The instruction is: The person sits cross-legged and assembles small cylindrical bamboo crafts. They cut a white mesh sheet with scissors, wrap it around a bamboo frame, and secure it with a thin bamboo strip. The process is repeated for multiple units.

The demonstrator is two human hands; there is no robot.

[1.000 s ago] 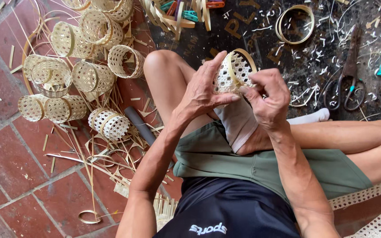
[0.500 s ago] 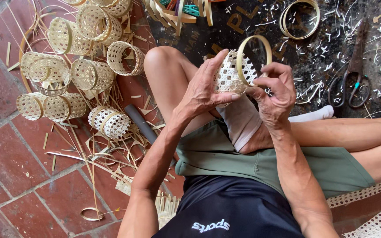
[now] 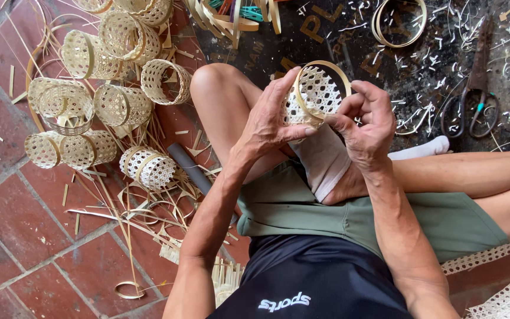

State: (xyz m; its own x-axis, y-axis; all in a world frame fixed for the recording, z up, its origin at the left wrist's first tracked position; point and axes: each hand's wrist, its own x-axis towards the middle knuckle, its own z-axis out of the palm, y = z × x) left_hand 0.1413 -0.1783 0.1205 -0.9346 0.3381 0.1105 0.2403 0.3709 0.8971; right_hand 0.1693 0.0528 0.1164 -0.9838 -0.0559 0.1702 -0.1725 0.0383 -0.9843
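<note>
A small woven bamboo basket (image 3: 320, 91), pale and full of holes, with a thin bamboo ring at its mouth, is held up over my knee. My left hand (image 3: 273, 121) wraps around its left side, thumb pressing near the lower rim. My right hand (image 3: 366, 127) pinches the ring at the basket's lower right edge. I sit cross-legged on the floor in green shorts.
A pile of similar woven baskets (image 3: 110, 103) lies on the red brick floor to the left, with bamboo strips and a dark tube (image 3: 189, 168). Scissors (image 3: 472, 100), a bamboo ring (image 3: 398, 22) and shavings lie on the dark mat ahead. Woven mesh (image 3: 506, 295) lies at bottom right.
The basket has been turned in my hands so its ringed mouth faces more toward me. My right hand's fingers have shifted along the rim.
</note>
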